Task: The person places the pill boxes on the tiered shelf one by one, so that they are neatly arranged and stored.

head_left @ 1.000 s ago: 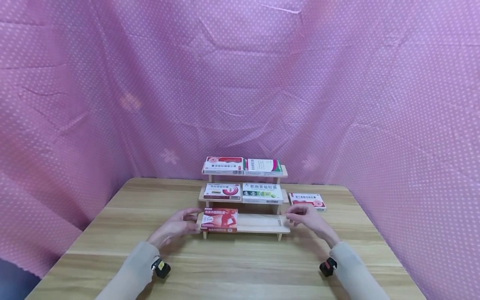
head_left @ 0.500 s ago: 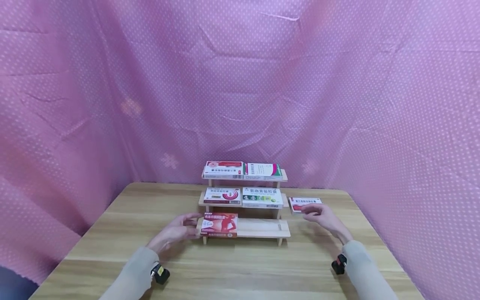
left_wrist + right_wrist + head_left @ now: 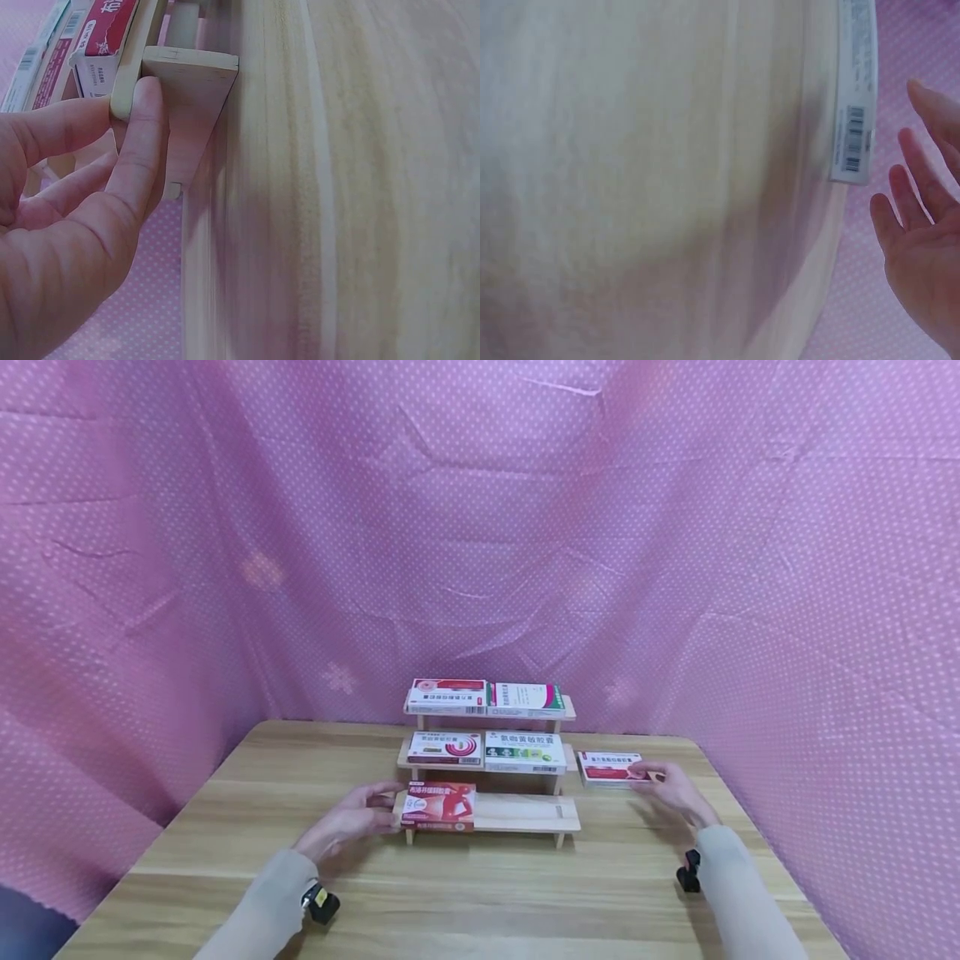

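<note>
My left hand (image 3: 352, 818) pinches the left end of the lowest board of a three-tier wooden display rack (image 3: 525, 812). In the left wrist view the thumb and a finger of that hand (image 3: 82, 225) grip the board's end. Just beside them lies a red medicine box (image 3: 438, 803) on the bottom tier. My right hand (image 3: 672, 793) is over the right end of a white and red medicine box (image 3: 606, 767) lying on the table to the right of the rack. The right wrist view shows this hand (image 3: 930, 255) with its fingers extended beside the box's barcoded end (image 3: 853, 139).
Two medicine boxes, one white and red (image 3: 447, 696) and one white and green (image 3: 525, 697), lie on the top tier. The middle tier carries two more, a white one with pink rings (image 3: 445, 748) and a white-green one (image 3: 525, 752). A pink dotted curtain (image 3: 480, 527) hangs behind the wooden table (image 3: 480, 893).
My right hand has left the right end of the rack's bottom board and moved right to the loose medicine box. The left hand stays at the rack.
</note>
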The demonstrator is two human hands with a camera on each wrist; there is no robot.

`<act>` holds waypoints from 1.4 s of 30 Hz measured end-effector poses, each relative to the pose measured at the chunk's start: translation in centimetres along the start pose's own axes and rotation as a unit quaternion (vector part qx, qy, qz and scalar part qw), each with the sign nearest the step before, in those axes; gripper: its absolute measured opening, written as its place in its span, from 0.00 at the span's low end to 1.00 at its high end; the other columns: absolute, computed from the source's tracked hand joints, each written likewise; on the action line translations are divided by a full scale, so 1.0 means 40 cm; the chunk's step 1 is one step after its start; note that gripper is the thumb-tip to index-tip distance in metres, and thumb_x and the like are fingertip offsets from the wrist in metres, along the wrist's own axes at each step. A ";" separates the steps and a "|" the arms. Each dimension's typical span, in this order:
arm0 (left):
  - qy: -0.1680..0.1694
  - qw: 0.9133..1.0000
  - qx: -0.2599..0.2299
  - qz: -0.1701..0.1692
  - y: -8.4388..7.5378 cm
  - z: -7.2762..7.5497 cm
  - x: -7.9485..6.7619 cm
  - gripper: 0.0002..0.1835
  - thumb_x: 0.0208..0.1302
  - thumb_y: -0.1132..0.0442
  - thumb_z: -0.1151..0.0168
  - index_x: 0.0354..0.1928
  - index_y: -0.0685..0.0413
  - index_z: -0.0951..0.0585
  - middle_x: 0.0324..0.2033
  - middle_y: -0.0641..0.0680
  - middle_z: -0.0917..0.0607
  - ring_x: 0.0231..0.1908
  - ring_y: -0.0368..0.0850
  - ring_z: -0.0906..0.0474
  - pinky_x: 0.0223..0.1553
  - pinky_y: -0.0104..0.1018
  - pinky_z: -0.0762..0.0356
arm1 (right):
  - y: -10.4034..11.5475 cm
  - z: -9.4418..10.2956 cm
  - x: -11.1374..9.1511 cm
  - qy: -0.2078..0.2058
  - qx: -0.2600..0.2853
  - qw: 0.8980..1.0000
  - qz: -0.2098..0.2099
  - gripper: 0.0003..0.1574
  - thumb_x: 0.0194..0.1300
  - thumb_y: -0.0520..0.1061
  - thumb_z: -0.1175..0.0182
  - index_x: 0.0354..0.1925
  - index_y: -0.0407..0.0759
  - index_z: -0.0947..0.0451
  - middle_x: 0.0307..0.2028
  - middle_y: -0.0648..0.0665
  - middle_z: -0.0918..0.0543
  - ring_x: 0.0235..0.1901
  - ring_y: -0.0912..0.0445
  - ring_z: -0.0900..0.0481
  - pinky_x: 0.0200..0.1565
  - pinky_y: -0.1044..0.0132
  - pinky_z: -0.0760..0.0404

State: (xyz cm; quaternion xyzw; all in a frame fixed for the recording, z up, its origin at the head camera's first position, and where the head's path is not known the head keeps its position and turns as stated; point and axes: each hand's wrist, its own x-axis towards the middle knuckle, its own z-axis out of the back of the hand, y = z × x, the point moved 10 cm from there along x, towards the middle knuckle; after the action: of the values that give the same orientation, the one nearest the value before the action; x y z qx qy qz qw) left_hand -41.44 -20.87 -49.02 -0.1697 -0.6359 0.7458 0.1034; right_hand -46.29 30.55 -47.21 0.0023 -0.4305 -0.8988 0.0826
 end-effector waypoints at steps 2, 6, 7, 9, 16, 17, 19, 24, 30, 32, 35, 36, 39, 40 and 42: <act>-0.002 1.000 -0.002 0.001 0.001 0.001 -0.002 0.40 0.56 0.76 0.39 0.71 0.68 0.42 0.59 0.73 0.30 0.44 0.50 0.17 0.52 0.44 0.17 | -0.008 -0.003 0.001 0.006 -0.009 1.000 -0.007 0.28 0.66 0.41 0.39 0.63 0.34 0.28 0.67 0.28 0.33 0.69 0.30 0.44 0.69 0.31 0.47; -0.001 1.000 -0.007 0.004 0.005 0.001 -0.003 0.41 0.55 0.76 0.38 0.71 0.68 0.42 0.58 0.72 0.29 0.43 0.50 0.17 0.52 0.44 0.17 | -0.024 -0.014 0.003 0.017 -0.010 0.999 -0.026 0.30 0.65 0.41 0.38 0.64 0.35 0.29 0.71 0.29 0.39 0.70 0.30 0.47 0.69 0.34 0.44; 0.000 1.000 -0.008 0.005 0.005 0.001 -0.004 0.41 0.55 0.77 0.39 0.71 0.68 0.42 0.58 0.72 0.29 0.43 0.50 0.17 0.52 0.44 0.17 | -0.026 -0.017 0.004 0.020 -0.009 0.999 -0.027 0.30 0.65 0.41 0.38 0.64 0.34 0.29 0.71 0.29 0.39 0.71 0.30 0.47 0.70 0.35 0.45; -0.001 1.000 -0.006 0.008 0.005 0.002 -0.004 0.41 0.55 0.76 0.39 0.72 0.67 0.42 0.59 0.72 0.30 0.44 0.50 0.18 0.53 0.44 0.17 | -0.029 -0.022 0.006 0.023 -0.005 0.999 -0.027 0.30 0.65 0.41 0.38 0.64 0.33 0.29 0.71 0.29 0.41 0.71 0.30 0.47 0.70 0.36 0.45; -0.007 1.000 -0.002 0.011 -0.004 0.002 -0.005 0.41 0.55 0.76 0.39 0.72 0.66 0.41 0.61 0.74 0.32 0.46 0.51 0.19 0.53 0.44 0.17 | -0.044 -0.017 0.000 0.015 -0.002 0.999 -0.046 0.29 0.63 0.40 0.37 0.62 0.34 0.27 0.67 0.28 0.34 0.65 0.31 0.36 0.65 0.41 0.33; -0.007 1.000 -0.004 0.011 -0.004 0.002 -0.004 0.40 0.55 0.77 0.39 0.72 0.66 0.41 0.61 0.74 0.32 0.46 0.51 0.18 0.53 0.44 0.17 | -0.045 -0.015 -0.002 0.011 -0.003 0.999 -0.050 0.29 0.63 0.41 0.36 0.61 0.35 0.26 0.66 0.29 0.32 0.63 0.33 0.33 0.62 0.44 0.29; -0.007 1.000 -0.005 0.011 -0.003 0.001 -0.004 0.41 0.55 0.77 0.40 0.72 0.66 0.42 0.61 0.74 0.32 0.45 0.51 0.18 0.53 0.44 0.17 | -0.048 -0.011 -0.006 0.004 -0.010 0.998 -0.059 0.28 0.61 0.43 0.34 0.60 0.38 0.24 0.61 0.31 0.27 0.58 0.38 0.28 0.55 0.52 0.25; -0.004 1.000 -0.006 0.011 0.000 0.000 0.001 0.40 0.55 0.77 0.41 0.72 0.66 0.42 0.59 0.72 0.30 0.45 0.50 0.18 0.53 0.43 0.17 | -0.047 -0.009 -0.002 0.002 -0.031 0.998 -0.062 0.32 0.58 0.45 0.31 0.60 0.38 0.24 0.62 0.28 0.29 0.59 0.35 0.30 0.58 0.42 0.29; 0.001 1.000 -0.008 0.009 0.003 -0.002 0.002 0.40 0.56 0.76 0.40 0.72 0.66 0.42 0.58 0.71 0.29 0.45 0.50 0.18 0.53 0.43 0.17 | -0.035 -0.016 0.014 0.016 -0.041 0.998 -0.036 0.33 0.55 0.41 0.30 0.58 0.31 0.25 0.72 0.26 0.47 0.69 0.25 0.50 0.68 0.30 0.49; 0.004 1.000 -0.008 0.007 0.003 -0.002 0.001 0.41 0.56 0.75 0.39 0.72 0.67 0.42 0.58 0.71 0.28 0.46 0.50 0.18 0.53 0.43 0.17 | -0.037 -0.021 0.016 0.020 -0.034 0.998 -0.038 0.33 0.55 0.40 0.30 0.59 0.31 0.25 0.74 0.27 0.50 0.70 0.25 0.53 0.69 0.30 0.51; 0.004 1.000 -0.012 0.007 0.003 -0.002 -0.001 0.41 0.56 0.76 0.39 0.72 0.67 0.43 0.58 0.71 0.29 0.46 0.51 0.18 0.53 0.43 0.17 | -0.046 -0.028 0.015 0.028 -0.015 0.998 -0.052 0.35 0.54 0.39 0.29 0.60 0.32 0.26 0.74 0.29 0.49 0.70 0.25 0.53 0.69 0.31 0.52; 0.004 1.000 -0.014 0.008 0.003 -0.002 -0.002 0.41 0.56 0.76 0.40 0.72 0.67 0.43 0.59 0.72 0.29 0.46 0.51 0.18 0.53 0.43 0.17 | -0.049 -0.030 0.013 0.028 -0.010 0.998 -0.057 0.36 0.53 0.39 0.29 0.60 0.33 0.26 0.74 0.29 0.48 0.70 0.26 0.51 0.69 0.32 0.50; -0.001 1.000 -0.017 0.013 0.005 0.001 -0.002 0.41 0.56 0.77 0.41 0.72 0.67 0.43 0.59 0.72 0.30 0.45 0.51 0.18 0.53 0.43 0.17 | -0.053 -0.035 0.007 0.031 0.007 0.997 -0.066 0.39 0.52 0.40 0.27 0.61 0.34 0.28 0.71 0.29 0.41 0.67 0.30 0.41 0.68 0.36 0.39; -0.002 1.000 -0.015 0.014 0.005 0.002 -0.002 0.41 0.56 0.77 0.41 0.72 0.67 0.43 0.59 0.72 0.30 0.45 0.50 0.18 0.53 0.43 0.17 | -0.052 -0.035 0.004 0.031 0.007 0.997 -0.067 0.40 0.51 0.41 0.27 0.62 0.35 0.28 0.70 0.29 0.39 0.65 0.31 0.37 0.66 0.39 0.34; -0.004 1.000 -0.010 0.012 0.001 0.003 -0.001 0.40 0.56 0.77 0.41 0.72 0.66 0.42 0.59 0.71 0.30 0.44 0.50 0.18 0.53 0.43 0.17 | -0.050 -0.030 -0.001 0.028 -0.001 0.997 -0.070 0.41 0.50 0.43 0.26 0.62 0.36 0.28 0.66 0.29 0.33 0.61 0.36 0.30 0.60 0.45 0.27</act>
State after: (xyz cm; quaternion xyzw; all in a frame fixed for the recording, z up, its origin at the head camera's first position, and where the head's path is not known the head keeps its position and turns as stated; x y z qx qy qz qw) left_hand -41.43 -21.00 -49.05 -0.1759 -0.6418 0.7410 0.0901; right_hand -46.48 30.84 -49.53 0.0575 -0.4257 -0.9025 0.0317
